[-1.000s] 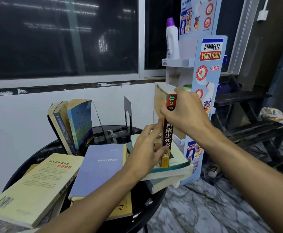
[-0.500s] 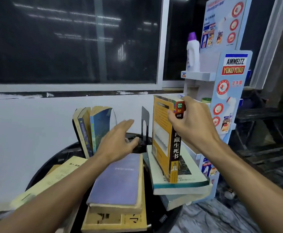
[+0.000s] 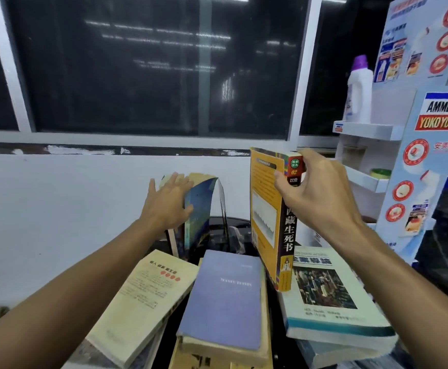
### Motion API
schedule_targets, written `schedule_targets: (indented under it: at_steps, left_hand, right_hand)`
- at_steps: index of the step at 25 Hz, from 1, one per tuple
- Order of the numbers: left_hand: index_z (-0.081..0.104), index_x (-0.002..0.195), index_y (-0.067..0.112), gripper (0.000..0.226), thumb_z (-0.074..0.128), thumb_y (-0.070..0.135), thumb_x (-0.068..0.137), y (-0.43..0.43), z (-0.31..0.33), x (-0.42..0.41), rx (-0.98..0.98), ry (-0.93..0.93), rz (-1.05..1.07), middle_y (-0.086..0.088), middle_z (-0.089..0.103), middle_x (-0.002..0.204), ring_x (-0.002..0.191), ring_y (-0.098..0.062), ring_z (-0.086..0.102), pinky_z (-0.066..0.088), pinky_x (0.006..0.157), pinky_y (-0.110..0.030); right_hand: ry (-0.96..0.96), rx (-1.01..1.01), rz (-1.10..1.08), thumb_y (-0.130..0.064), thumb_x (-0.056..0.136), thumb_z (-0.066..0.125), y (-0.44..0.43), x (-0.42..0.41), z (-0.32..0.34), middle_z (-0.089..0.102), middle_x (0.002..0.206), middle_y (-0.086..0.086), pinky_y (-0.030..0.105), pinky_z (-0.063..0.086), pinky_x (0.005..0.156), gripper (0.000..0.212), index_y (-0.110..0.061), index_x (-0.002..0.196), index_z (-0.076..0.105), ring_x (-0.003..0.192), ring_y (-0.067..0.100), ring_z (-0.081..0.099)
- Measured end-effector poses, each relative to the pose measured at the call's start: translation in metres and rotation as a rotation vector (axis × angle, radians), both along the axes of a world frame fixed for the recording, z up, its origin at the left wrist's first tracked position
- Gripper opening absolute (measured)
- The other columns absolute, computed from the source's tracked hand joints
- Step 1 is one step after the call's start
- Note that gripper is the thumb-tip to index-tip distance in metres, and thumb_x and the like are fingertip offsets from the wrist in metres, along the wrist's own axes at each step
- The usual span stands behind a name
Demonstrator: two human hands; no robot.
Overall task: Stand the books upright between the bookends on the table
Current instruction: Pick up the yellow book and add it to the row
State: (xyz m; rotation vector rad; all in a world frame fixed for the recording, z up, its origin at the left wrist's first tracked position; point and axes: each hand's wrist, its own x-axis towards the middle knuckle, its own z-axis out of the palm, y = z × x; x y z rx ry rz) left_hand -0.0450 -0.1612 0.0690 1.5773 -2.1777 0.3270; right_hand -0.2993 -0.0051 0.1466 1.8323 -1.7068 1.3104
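Left hand [image 3: 168, 203] half-covers standing books [image 3: 200, 209] (right hand [image 3: 321, 198] grips yellow book [image 3: 264, 206]).

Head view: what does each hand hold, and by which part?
Right hand grips the orange book at its spine's top. Left hand holds nothing; flat against the standing books.

The left hand [image 3: 168, 206], which one second earlier rested its fingertips on the lower spine of the orange book [image 3: 266, 209] at about 2 o'clock on the bench [image 3: 244, 222], has left that book. Half a second ago it was passing above the purple book [image 3: 228, 296], and it now lies with fingers straight against the leaning books [image 3: 200, 209] at 11 o'clock. The orange book, gripped at the top of its spine by the right hand [image 3: 321, 193], has turned from spine-on to showing its orange cover, and now stands tilted over the flat teal-edged book [image 3: 332, 296].
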Motion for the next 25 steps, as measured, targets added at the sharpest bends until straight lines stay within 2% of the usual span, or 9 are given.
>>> schedule_targets:
  at_steps: [5, 10, 12, 15, 17, 18, 20, 23, 25]
  left_hand:
    - [0.037, 0.149, 0.026, 0.055, 0.053, 0.036, 0.097, -0.003, -0.008, 0.012, -0.027, 0.001, 0.017, -0.002, 0.029, 0.163, 0.155, -0.018, 0.013, 0.005, 0.119, -0.064]
    - [0.049, 0.141, 0.020, 0.047, 0.059, 0.028, 0.095, -0.009, -0.014, 0.021, -0.040, 0.124, -0.005, -0.001, 0.045, 0.155, 0.154, -0.017, 0.016, 0.002, 0.120, -0.063]
    - [0.053, 0.135, 0.020, 0.041, 0.062, 0.024, 0.095, -0.009, -0.015, 0.024, -0.041, 0.181, -0.025, -0.001, 0.056, 0.145, 0.154, -0.018, 0.020, 0.005, 0.120, -0.063]
    - [0.059, 0.126, 0.016, 0.032, 0.064, 0.016, 0.094, -0.008, -0.017, 0.026, -0.022, 0.283, -0.068, -0.005, 0.064, 0.131, 0.151, -0.025, 0.028, 0.014, 0.118, -0.066]
    - [0.059, 0.126, 0.017, 0.035, 0.066, 0.013, 0.092, -0.010, -0.022, 0.028, -0.016, 0.346, -0.102, -0.008, 0.064, 0.130, 0.150, -0.028, 0.030, 0.029, 0.114, -0.066]
    - [0.058, 0.128, 0.018, 0.039, 0.068, 0.013, 0.091, -0.012, -0.024, 0.029, -0.012, 0.363, -0.118, -0.008, 0.063, 0.133, 0.150, -0.028, 0.031, 0.036, 0.111, -0.062]
    - [0.055, 0.136, 0.021, 0.048, 0.069, 0.013, 0.091, -0.016, -0.028, 0.031, -0.004, 0.384, -0.143, -0.007, 0.059, 0.141, 0.150, -0.027, 0.029, 0.041, 0.110, -0.056]
    - [0.053, 0.141, 0.022, 0.056, 0.072, 0.013, 0.090, -0.020, -0.029, 0.030, -0.024, 0.421, -0.167, -0.004, 0.051, 0.151, 0.152, -0.025, 0.026, 0.035, 0.118, -0.049]
    - [0.056, 0.137, 0.024, 0.052, 0.074, 0.014, 0.089, -0.022, -0.028, 0.030, -0.047, 0.446, -0.175, -0.002, 0.051, 0.150, 0.152, -0.025, 0.025, 0.031, 0.120, -0.044]
  right_hand:
    - [-0.016, -0.032, 0.041, -0.043, 0.093, 0.066, -0.013, 0.012, 0.014, 0.063, 0.087, -0.004, 0.014, 0.040, 0.054, 0.029, -0.016, 0.094, 0.056, 0.075, 0.012, 0.060]
    - [-0.023, -0.055, 0.103, -0.044, 0.093, 0.066, -0.031, 0.037, 0.015, 0.061, 0.088, -0.006, 0.005, 0.033, 0.054, 0.028, -0.019, 0.095, 0.055, 0.073, 0.008, 0.057]
    - [-0.024, -0.066, 0.127, -0.043, 0.093, 0.066, -0.040, 0.050, 0.013, 0.061, 0.086, -0.008, 0.007, 0.039, 0.054, 0.028, -0.018, 0.094, 0.054, 0.070, 0.007, 0.058]
    - [-0.040, -0.077, 0.137, -0.041, 0.094, 0.065, -0.058, 0.067, 0.006, 0.065, 0.085, -0.005, 0.032, 0.058, 0.062, 0.027, -0.018, 0.092, 0.053, 0.077, 0.015, 0.064]
    - [-0.061, -0.070, 0.147, -0.040, 0.094, 0.065, -0.072, 0.078, -0.002, 0.069, 0.089, -0.002, 0.042, 0.060, 0.067, 0.026, -0.017, 0.094, 0.053, 0.080, 0.019, 0.066]
    - [-0.068, -0.070, 0.155, -0.040, 0.095, 0.065, -0.079, 0.082, -0.005, 0.070, 0.091, 0.000, 0.042, 0.060, 0.069, 0.026, -0.016, 0.096, 0.055, 0.081, 0.019, 0.067]
    - [-0.076, -0.068, 0.157, -0.038, 0.096, 0.063, -0.091, 0.090, -0.013, 0.070, 0.090, 0.001, 0.040, 0.059, 0.068, 0.026, -0.014, 0.099, 0.056, 0.080, 0.019, 0.066]
    - [-0.093, -0.105, 0.153, -0.036, 0.096, 0.063, -0.110, 0.099, -0.023, 0.068, 0.085, 0.001, 0.043, 0.057, 0.068, 0.025, -0.013, 0.098, 0.055, 0.076, 0.021, 0.065]
    - [-0.117, -0.107, 0.175, -0.035, 0.096, 0.062, -0.123, 0.105, -0.030, 0.067, 0.086, 0.001, 0.042, 0.057, 0.068, 0.025, -0.012, 0.101, 0.055, 0.076, 0.020, 0.065]
